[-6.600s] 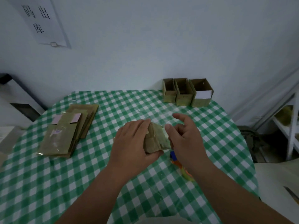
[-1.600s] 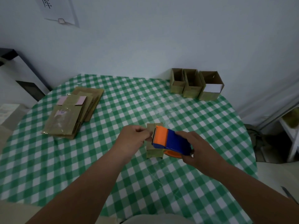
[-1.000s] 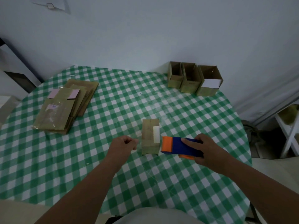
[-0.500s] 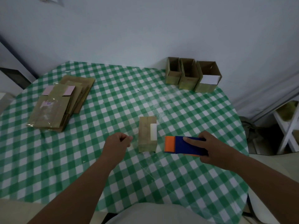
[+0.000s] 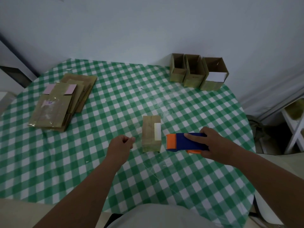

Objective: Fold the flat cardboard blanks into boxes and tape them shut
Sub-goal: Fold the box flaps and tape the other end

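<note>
A small folded cardboard box (image 5: 151,133) with a white strip on top lies in the middle of the green checked table (image 5: 115,99). My right hand (image 5: 213,143) grips a blue and orange tape dispenser (image 5: 184,142) just right of the box. Left of the box, my left hand (image 5: 120,145) has its fingers curled, with thumb and forefinger pinched on what looks like the end of clear tape; the tape itself is barely visible. A stack of flat cardboard blanks (image 5: 59,102) lies at the far left.
Three upright open boxes (image 5: 197,73) stand in a row at the back right by the wall. A white shelf frame (image 5: 294,129) stands beyond the table's right edge. The table's front edge is close to my body.
My left hand has drawn away leftward from the dispenser, across the box. My right hand has carried the dispenser to the box's right side. The box has lain still for the last second.
</note>
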